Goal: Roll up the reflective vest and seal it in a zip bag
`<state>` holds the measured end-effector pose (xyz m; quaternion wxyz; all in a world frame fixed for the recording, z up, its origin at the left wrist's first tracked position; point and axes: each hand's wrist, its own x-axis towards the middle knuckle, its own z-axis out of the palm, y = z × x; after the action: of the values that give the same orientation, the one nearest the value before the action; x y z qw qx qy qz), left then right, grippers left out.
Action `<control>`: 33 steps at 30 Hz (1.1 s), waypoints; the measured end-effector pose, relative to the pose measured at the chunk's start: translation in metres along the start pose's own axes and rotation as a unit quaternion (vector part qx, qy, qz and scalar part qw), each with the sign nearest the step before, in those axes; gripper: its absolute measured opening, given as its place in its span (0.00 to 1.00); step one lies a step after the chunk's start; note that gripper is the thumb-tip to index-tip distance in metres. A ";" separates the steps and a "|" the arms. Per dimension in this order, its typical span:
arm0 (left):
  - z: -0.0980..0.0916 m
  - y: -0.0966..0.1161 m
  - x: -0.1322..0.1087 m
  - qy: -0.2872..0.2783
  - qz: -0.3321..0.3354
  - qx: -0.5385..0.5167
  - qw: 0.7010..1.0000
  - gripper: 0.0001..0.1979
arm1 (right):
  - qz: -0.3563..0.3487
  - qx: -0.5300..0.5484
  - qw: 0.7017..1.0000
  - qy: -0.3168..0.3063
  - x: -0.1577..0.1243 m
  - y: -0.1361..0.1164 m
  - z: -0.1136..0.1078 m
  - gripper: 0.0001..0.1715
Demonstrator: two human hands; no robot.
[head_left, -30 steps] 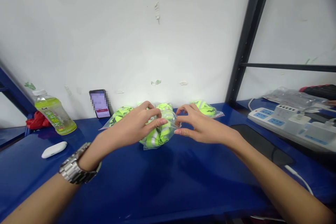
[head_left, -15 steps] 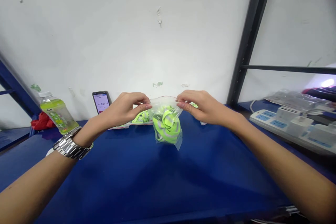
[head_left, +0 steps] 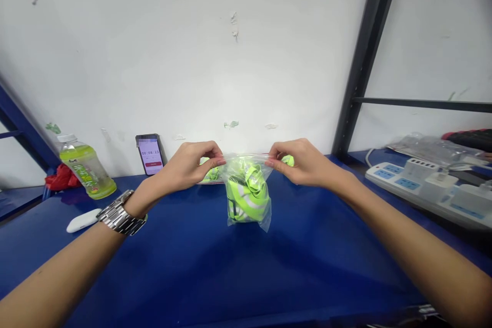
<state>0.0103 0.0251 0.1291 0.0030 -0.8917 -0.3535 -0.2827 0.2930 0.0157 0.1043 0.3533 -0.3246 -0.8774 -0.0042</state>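
Observation:
A clear zip bag (head_left: 265, 221) hangs upright over the blue table, its top edge stretched between my two hands. Inside it is a bunched, bright yellow-green cloth with silvery stripes (head_left: 249, 197). My left hand (head_left: 194, 165) pinches the bag's left top corner between thumb and fingers. At the opposite corner, my right hand (head_left: 300, 161) pinches the same edge. Behind my left hand lies another bag with similar yellow-green cloth (head_left: 211, 177), partly covered. More yellow-green material (head_left: 288, 160) shows behind my right hand.
A phone with a running timer (head_left: 150, 154) leans against the wall. To the left are a green drink bottle (head_left: 86, 166), a red cloth (head_left: 62, 178) and a white mouse-like object (head_left: 82, 220). A power strip (head_left: 407, 182) lies right, beside a black metal post (head_left: 361, 61).
Both hands have come lower with the bag and moved slightly right. The bag's top edge is now pulled straighter and flatter. More of the white object by my left wrist shows.

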 end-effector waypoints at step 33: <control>0.012 0.005 -0.006 -0.048 0.028 0.098 0.994 0.07 | 0.093 -0.035 0.994 0.041 -0.009 0.006 0.017 0.05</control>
<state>0.0155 0.0203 0.1173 0.0816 -0.9093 -0.3537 -0.2035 0.2913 0.0191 0.0845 0.3764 -0.4165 -0.8274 -0.0155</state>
